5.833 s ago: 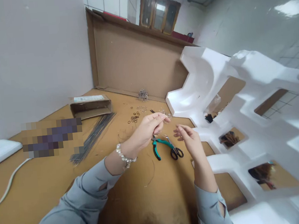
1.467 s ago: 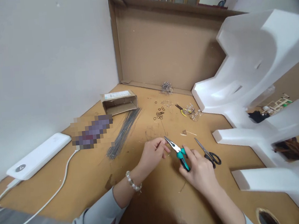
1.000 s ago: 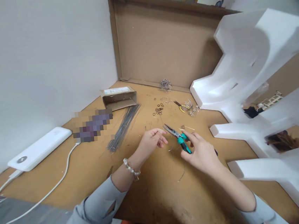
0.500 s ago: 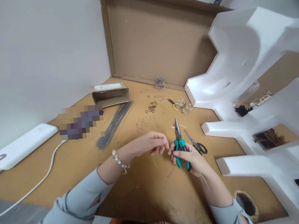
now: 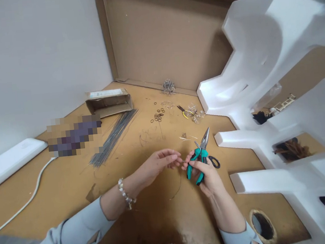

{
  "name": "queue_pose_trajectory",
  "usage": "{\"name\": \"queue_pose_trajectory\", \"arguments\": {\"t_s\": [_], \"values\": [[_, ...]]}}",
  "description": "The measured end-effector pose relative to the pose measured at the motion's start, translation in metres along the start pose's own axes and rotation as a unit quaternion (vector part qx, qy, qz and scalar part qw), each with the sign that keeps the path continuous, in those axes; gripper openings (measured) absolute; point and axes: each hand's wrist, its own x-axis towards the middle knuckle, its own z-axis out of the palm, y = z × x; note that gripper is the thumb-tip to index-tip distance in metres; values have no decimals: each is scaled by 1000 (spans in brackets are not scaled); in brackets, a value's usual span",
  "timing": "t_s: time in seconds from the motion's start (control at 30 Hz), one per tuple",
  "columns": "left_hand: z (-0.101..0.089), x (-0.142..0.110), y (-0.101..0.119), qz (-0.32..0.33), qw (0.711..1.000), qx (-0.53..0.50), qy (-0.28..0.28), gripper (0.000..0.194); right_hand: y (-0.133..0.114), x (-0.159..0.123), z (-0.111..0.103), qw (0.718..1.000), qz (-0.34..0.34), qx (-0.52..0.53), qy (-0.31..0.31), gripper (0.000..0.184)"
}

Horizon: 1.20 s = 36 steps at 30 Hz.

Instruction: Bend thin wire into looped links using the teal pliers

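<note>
In my right hand (image 5: 206, 171) rest long-nose pliers (image 5: 204, 154) with teal and black handles, their tips pointing up and away to the right. The fingertips of that hand also pinch a thin wire (image 5: 181, 181), whose tail curves down below them. My left hand (image 5: 163, 162), a beaded bracelet at its wrist, has its fingers pinched together close to the right fingertips, with a fine wire end showing there. Scissors (image 5: 215, 162) lie behind the right hand, mostly hidden with a black loop showing.
Several dark rings (image 5: 158, 117), yellow-handled pliers (image 5: 183, 112) and a tangle of wire pieces (image 5: 168, 86) lie farther back. A bundle of straight wires (image 5: 114, 138) is at left, by an open cardboard box (image 5: 109, 104). White foam packing (image 5: 247, 140) borders the right side.
The long-nose pliers have tilted to the right in my right hand and now cover more of the scissors. My left hand has turned, its thumb and fingers closer to the right fingertips.
</note>
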Motion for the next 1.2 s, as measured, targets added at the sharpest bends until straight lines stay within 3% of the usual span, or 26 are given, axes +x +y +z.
{"name": "queue_pose_trajectory", "arguments": {"t_s": [0.2, 0.4, 0.57, 0.67, 0.8, 0.9, 1.0, 1.07, 1.13, 1.2], "values": [[9, -4, -10, 17, 997, -38, 58, 17, 4, 0, 2, 999, 4, 31, -28, 22], [3, -3, -2, 67, 991, 24, 116, 23, 5, 2, 2, 996, 13, 24, -82, 24], [-13, -2, 22, 53, 986, 105, 116, 25, -4, 1, -8, 995, -43, -76, -49, 25], [-20, 3, 39, 50, 977, 175, 110, 22, -21, -1, -3, 976, -110, -189, -14, 25], [-18, 11, 66, 34, 967, 251, 28, 19, -54, -7, 26, 895, -214, -392, 5, 23], [-9, 12, 87, 51, 957, 283, -39, 20, -76, -8, 48, 832, -262, -489, -4, 21], [-1, 11, 106, 99, 958, 256, -81, 24, -87, -5, 55, 790, -297, -537, -5, 20], [0, 11, 113, 129, 966, 210, -80, 25, -91, -1, 51, 759, -328, -563, -18, 20], [-5, 14, 116, 144, 975, 156, -57, 26, -95, 6, 45, 703, -382, -599, -39, 23], [-12, 20, 116, 136, 985, 100, -35, 25, -99, 14, 37, 619, -464, -633, -35, 31]]}}
